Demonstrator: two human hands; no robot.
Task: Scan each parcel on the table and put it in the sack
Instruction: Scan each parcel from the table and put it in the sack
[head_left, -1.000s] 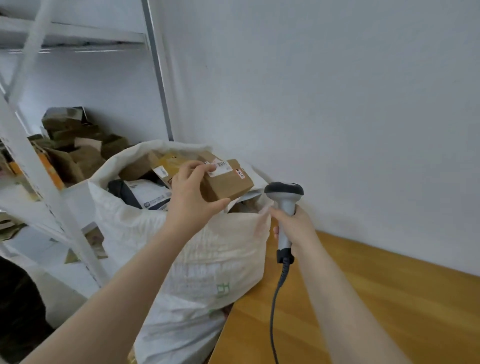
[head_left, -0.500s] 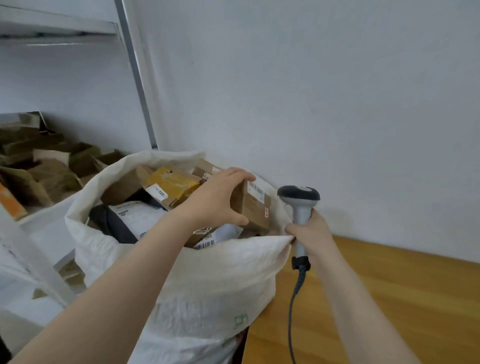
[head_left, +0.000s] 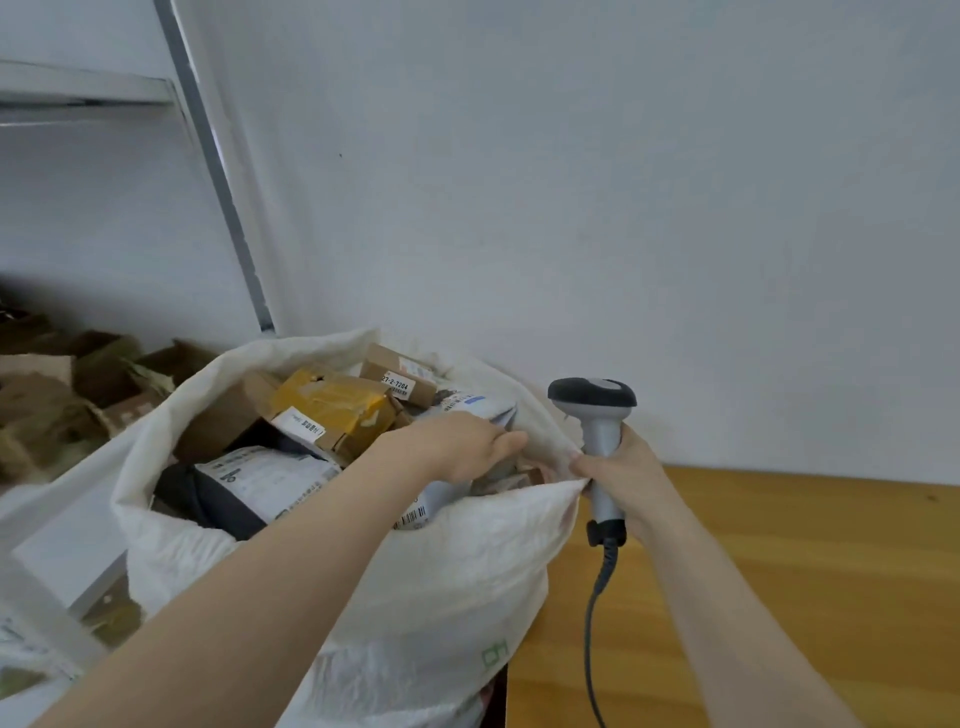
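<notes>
Sack (head_left: 415, 597): white woven, mouth open, filled nearly to the rim with parcels.
Left hand (head_left: 457, 447): inside the sack mouth, palm down, fingers nearly straight and resting on the top parcels; whatever is beneath it is hidden.
Right hand (head_left: 623, 478): at the sack's right rim, fingers wrapped round the handle of a barcode scanner (head_left: 592, 397), fingertips touching the rim.
Parcels in the sack: yellow-taped box (head_left: 337, 410), labelled brown carton (head_left: 397, 374), grey mailer bag (head_left: 260, 483).
Wooden table (head_left: 779, 571): right of the sack.
</notes>
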